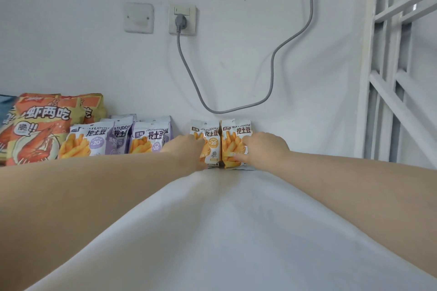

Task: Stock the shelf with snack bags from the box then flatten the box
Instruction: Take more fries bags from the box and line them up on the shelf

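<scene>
Head view of a white shelf (224, 231) set against a white wall (236, 66). Two bare forearms reach forward from the lower corners to the back of the shelf.

Left-hand grip (186, 149): clasps the left white-and-orange fries snack bag (212, 134), with fingers curled over the bag's left front and the thumb near its lower edge.

Right-hand grip (264, 149): holds the right white-and-orange fries snack bag (236, 134), with a finger and the thumb pressed on its printed front.

Both bags stand upright on the shelf, side by side and touching, with their backs close to the wall.

To the left, apart from this pair, stands a row of white-and-purple fries snack bags (151, 137), several deep. Beside them are larger orange prawn-print snack bags (40, 130) at the left edge.

On the wall above are a blank white cover plate (139, 17) and a white wall socket (182, 19) carrying a grey plug (181, 22). The plug's grey cable (272, 66) hangs in a loop just above the two held bags and rises out of view at the top. A white metal frame (390, 78) stands at the right.

The box is out of view.
</scene>
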